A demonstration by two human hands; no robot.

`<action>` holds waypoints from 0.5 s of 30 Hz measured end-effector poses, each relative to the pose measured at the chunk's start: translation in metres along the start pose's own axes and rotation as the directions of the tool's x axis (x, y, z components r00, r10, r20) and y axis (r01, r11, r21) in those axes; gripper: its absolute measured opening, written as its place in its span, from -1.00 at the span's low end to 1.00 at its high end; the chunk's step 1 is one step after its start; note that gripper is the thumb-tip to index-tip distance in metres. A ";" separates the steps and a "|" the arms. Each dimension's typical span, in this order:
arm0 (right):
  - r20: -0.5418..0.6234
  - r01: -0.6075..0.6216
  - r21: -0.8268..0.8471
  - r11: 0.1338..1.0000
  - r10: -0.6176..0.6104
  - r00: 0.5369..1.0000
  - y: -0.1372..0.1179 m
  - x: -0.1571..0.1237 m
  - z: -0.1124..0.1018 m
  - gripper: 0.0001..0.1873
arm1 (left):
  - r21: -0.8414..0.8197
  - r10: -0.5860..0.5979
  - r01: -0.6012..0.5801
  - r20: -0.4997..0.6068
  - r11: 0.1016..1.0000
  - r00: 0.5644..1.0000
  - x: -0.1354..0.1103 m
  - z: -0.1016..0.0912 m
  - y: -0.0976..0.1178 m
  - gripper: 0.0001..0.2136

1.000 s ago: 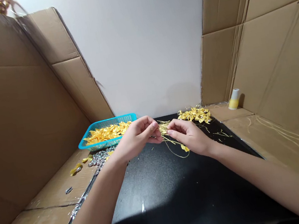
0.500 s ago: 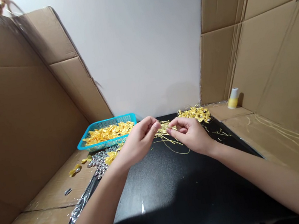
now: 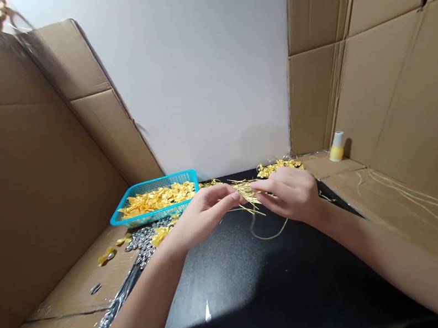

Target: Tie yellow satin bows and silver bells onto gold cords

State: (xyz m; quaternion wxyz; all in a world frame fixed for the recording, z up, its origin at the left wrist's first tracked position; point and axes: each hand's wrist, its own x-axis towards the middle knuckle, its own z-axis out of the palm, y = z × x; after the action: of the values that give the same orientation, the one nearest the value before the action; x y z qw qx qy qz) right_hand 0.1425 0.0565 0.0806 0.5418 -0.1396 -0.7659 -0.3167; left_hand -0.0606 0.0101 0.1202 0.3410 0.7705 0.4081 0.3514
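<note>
My left hand (image 3: 206, 213) is at the far middle of the black table, thumb and fingers closed together at the tips. A thin yellow cord (image 3: 271, 237) seems to run from these fingertips and curves down over the table toward my right hand; the grip itself is partly hidden. Facing it, my right hand (image 3: 291, 192) has its index finger and thumb apart, with nothing clearly seen between them. Behind and between both hands lies a pile of cut yellow cords (image 3: 243, 186).
A blue basket (image 3: 127, 218) of yellow ribbon pieces (image 3: 157, 199) stands back left. Silver beads (image 3: 143, 241) lie before it. Yellow ribbon pieces with cords (image 3: 276, 167) are heaped back right. A thread cone (image 3: 337, 147) stands on cardboard (image 3: 404, 166). Cardboard walls flank the black table (image 3: 223, 292).
My right hand has turned palm-down and its pinch has loosened. My left hand has shifted slightly, fingers stretching further right. The cord's loop now hangs nearer me. The view has moved a little.
</note>
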 end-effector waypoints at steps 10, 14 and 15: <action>-0.024 0.108 -0.005 0.994 -0.108 0.994 -0.008 0.004 -0.004 -0.98 | 0.181 0.237 -0.213 -0.122 0.960 0.964 -0.009 0.004 0.009 -0.91; -0.021 0.103 0.034 0.994 -0.102 0.995 -0.011 0.005 -0.006 -0.95 | 0.238 0.267 -0.241 -0.085 0.941 0.960 -0.010 0.004 0.012 -0.92; -0.025 0.105 0.040 0.994 -0.104 0.994 -0.011 0.005 -0.006 -0.96 | 0.248 0.271 -0.243 -0.083 0.938 0.959 -0.010 0.004 0.012 -0.92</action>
State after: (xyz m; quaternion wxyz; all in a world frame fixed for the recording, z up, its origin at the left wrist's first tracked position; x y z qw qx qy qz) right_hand 0.1385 0.0438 0.0829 0.5359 -0.0847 -0.7723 -0.3304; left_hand -0.0568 -0.0042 0.1249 0.1741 0.8305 0.3617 0.3861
